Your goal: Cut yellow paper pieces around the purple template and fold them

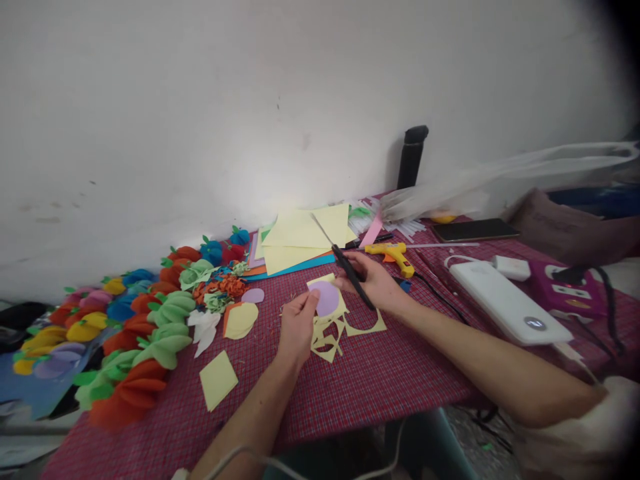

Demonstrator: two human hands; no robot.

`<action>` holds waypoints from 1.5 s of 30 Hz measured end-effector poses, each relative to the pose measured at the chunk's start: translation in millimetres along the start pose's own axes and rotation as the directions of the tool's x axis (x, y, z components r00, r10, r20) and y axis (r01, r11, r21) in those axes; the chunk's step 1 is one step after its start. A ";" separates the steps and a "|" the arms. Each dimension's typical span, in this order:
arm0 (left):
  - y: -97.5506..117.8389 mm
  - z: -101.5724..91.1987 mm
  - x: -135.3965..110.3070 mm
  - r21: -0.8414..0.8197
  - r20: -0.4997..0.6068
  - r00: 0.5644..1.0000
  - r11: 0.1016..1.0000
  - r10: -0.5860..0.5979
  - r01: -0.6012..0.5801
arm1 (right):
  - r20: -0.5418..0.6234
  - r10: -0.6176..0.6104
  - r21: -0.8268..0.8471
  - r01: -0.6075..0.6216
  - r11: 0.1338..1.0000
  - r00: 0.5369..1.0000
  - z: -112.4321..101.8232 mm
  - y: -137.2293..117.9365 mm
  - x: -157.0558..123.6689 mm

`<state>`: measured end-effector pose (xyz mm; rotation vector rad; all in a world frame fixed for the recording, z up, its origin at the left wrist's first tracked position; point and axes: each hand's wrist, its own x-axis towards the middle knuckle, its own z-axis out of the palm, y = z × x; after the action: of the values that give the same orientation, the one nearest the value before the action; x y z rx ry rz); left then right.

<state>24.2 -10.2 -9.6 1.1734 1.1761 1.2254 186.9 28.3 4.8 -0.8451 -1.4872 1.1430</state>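
Between my two hands a lavender paper circle (327, 299) lies against a pale yellow paper sheet (342, 305). My left hand (299, 328) pinches the left edge of both, thumb on top. Black-handled scissors (353, 275) are in my right hand (373, 283), blades pointing up and away to the left. Fingers of that hand also seem to touch the right side of the yellow paper. Below the hands lie yellow paper offcuts (327, 343) with curved cut edges. Cut yellow circles (242, 320) and a square yellow stack (219, 380) sit to the left.
Colourful paper pumpkin-like shapes (170, 320) crowd the table's left side. Yellow sheets (305, 230) lie at the back. On the right are a yellow glue gun (393, 255), a white power bank (505, 300), a phone (475, 230) and a purple power strip (567, 287). A black bottle (412, 159) stands by the wall.
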 end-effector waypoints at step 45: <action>13.7 -15.3 6.2 0.092 0.191 0.939 0.958 -0.286 0.273 | 0.248 0.032 -0.010 -0.030 1.000 0.968 -8.4 -17.3 -3.3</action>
<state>8.3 -3.9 3.3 1.1054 1.1883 0.8387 196.8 22.0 20.3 -0.7515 -1.6868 1.3057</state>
